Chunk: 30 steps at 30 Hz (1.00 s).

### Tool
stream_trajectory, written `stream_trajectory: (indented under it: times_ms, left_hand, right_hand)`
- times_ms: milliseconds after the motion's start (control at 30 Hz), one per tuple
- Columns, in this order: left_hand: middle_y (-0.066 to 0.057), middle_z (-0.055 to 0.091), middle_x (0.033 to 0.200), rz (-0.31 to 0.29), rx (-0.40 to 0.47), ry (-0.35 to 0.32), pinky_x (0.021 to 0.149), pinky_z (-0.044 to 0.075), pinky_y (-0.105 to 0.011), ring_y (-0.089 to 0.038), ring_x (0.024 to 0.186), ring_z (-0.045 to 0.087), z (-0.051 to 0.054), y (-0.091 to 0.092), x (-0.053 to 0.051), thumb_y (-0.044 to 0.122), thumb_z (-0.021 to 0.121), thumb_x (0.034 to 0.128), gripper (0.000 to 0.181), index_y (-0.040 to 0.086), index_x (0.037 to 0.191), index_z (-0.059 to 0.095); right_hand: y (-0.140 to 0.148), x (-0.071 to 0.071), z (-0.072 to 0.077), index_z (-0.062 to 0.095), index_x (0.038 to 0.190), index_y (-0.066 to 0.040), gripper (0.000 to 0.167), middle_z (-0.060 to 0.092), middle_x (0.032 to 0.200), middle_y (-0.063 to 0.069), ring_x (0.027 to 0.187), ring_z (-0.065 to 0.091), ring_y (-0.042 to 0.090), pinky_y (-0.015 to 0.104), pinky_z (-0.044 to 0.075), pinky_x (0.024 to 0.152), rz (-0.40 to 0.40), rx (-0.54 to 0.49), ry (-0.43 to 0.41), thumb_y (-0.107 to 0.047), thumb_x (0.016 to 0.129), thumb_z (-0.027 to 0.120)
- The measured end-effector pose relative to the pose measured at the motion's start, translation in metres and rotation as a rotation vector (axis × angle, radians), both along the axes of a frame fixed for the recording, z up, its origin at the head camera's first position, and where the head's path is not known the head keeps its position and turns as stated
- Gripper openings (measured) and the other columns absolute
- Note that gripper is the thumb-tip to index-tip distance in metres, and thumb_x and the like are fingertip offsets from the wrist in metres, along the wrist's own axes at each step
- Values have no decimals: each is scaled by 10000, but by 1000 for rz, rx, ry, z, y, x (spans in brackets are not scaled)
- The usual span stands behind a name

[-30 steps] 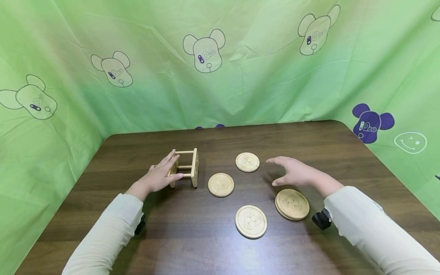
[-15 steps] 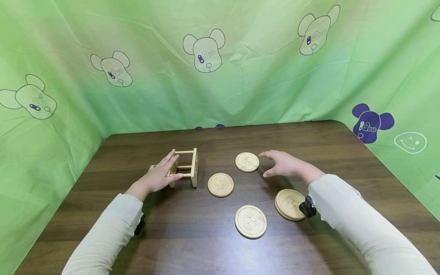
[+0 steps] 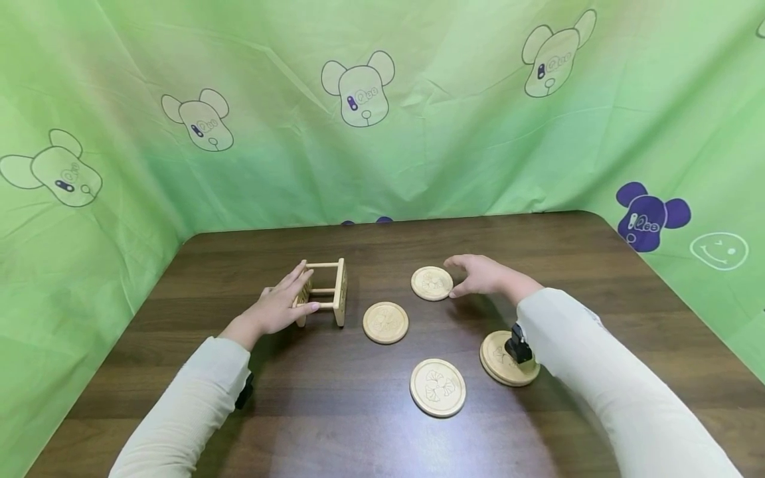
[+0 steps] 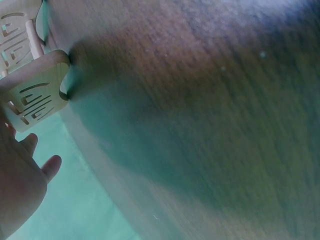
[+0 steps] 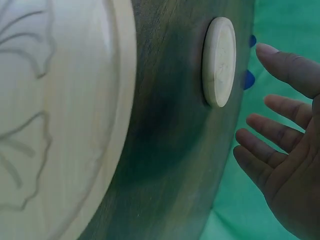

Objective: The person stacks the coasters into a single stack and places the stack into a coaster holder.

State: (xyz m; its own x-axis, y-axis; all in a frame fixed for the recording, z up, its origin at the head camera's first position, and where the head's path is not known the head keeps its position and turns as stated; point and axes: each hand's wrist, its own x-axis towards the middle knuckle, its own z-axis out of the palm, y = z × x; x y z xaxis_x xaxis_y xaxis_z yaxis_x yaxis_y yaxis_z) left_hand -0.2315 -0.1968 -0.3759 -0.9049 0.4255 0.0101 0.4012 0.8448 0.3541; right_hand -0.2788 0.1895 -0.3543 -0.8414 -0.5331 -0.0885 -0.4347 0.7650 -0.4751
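My left hand (image 3: 275,305) holds the left side panel of a small wooden coaster rack (image 3: 340,292), thumb on the near side and fingers on the far side. In the left wrist view, the rack's cut-out panel (image 4: 37,95) shows beyond the hand. My right hand (image 3: 485,275) reaches to the far wooden coaster (image 3: 431,283); its spread thumb and fingers are at the right rim. Whether they touch it cannot be told. In the right wrist view, that hand (image 5: 295,145) is open, a gap showing between it and the coaster (image 5: 220,62).
A round coaster (image 3: 385,322) lies right of the rack, and another coaster (image 3: 437,388) lies nearer the front. Stacked coasters (image 3: 496,365) sit under the right wrist, partly covered by its black camera (image 3: 518,345). A green curtain (image 3: 430,166) hangs behind the brown table (image 3: 335,411).
My right hand has moved left and slightly away from me, up to the far coaster's right edge. My left hand and the rack have stayed put.
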Motion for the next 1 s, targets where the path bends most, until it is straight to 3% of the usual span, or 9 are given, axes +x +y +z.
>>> stream_trajectory:
  times_ms: [367,733,1000]
  left_hand:
    - [-29,-6,1444,3,-3,-20,886,158,-578,-256,1271,158,1,-1,0,574,380,829,762,117,1393,150]
    - [-56,3,1443,-1,8,-22,890,152,-582,-277,1266,166,1,0,0,565,382,833,754,117,1393,151]
    - [-59,8,1443,0,0,-16,884,164,-577,-274,1266,166,1,-1,0,561,382,836,749,117,1393,151]
  right_hand:
    - [-16,-13,-6,352,1264,81,725,386,1265,239,1162,333,365,442,250,936,9,7,-51,-137,666,698]
    - [-25,-22,-12,351,1285,30,773,419,1226,246,1075,403,353,434,303,886,-35,56,-93,-101,614,711]
    - [-33,-25,-15,377,1261,53,760,432,1214,244,1074,411,344,422,300,897,2,74,-82,-85,600,726]
